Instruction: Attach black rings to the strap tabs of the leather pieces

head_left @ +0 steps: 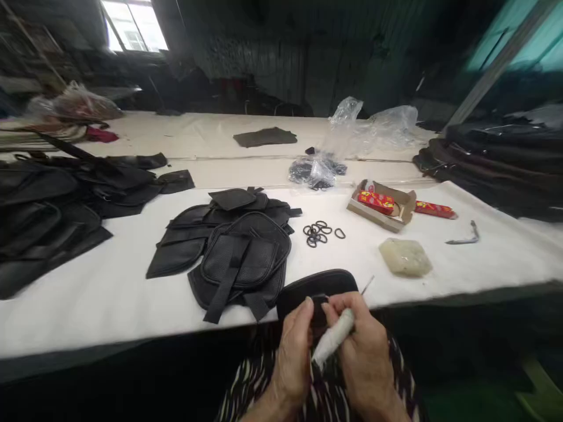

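Observation:
My left hand (292,351) and my right hand (363,351) hold a curved black leather piece (314,287) up at the table's front edge. A thin metal needle (368,285) sticks out past my right fingers, though its grip is hidden. Between my hands lies a white wrapped strip (333,337), perhaps cloth or a bandage. Beyond them, a black leather bag panel with straps (241,258) lies on the white table (109,310), not touching my hands. My lap shows a striped garment (396,375).
Several black rubber rings (319,232) lie near a pale wax lump (404,258), a bent metal tool (466,234) and a cardboard box with red packets (380,205). Black leather pieces (48,223) are piled left and right. Plastic bags (316,170) lie beyond.

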Motion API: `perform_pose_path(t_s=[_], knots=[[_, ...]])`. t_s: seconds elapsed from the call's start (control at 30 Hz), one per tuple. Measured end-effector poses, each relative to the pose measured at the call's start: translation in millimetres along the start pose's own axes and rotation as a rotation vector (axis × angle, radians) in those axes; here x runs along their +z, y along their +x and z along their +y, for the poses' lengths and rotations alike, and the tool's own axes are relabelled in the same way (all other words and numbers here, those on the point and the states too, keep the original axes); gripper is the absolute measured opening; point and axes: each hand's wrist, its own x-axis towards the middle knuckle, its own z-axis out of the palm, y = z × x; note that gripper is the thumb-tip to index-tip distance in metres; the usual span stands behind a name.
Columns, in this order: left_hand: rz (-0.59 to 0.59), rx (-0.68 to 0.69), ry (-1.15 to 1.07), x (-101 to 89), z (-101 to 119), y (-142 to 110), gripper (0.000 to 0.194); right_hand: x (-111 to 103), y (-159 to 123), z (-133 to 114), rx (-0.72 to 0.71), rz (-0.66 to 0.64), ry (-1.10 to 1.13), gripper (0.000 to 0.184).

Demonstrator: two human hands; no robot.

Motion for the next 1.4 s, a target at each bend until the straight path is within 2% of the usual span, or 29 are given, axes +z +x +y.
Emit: perform_pose_path(t_s=[0.07,0.13,0.3,0.37,0.8,1.23,1.4], knots=[[0.046,0.058,0.012,-1.8,-4.7,1.4,0.032,-0.6,0.4,-0.1,-0.003,-0.008,0.005,0.020],[0.015,0.100,0.026,-3.4,-8.4,3.4,0.030,-1.5,1.0,0.0,-0.001,-0.016,0.009,0.020],[-0.304,0.161,0.032,-3.4,-9.5,7.8,0.030,-3.9,2.7,1.2,0.012,-0.034,0.012,0.019],[-0.339,0.183,0.024,-1.9,-7.6,7.5,0.030,-4.7,2.8,1.3,0.010,-0.033,0.003,0.019],[-0.321,0.266,0.095,2.4,-7.7,4.8,0.033,-5.6,5.4,-0.3,0.072,-0.071,-0.001,0.019],[-0.354,0.240,0.138,2.6,-9.0,9.0,0.037,-6.1,9.0,-3.5,0.049,-0.063,-0.053,0.016],[-0.329,0.252,0.154,0.7,-8.1,9.1,0.036,-4.3,4.9,0.0,0.014,-0.053,-0.040,0.015]])
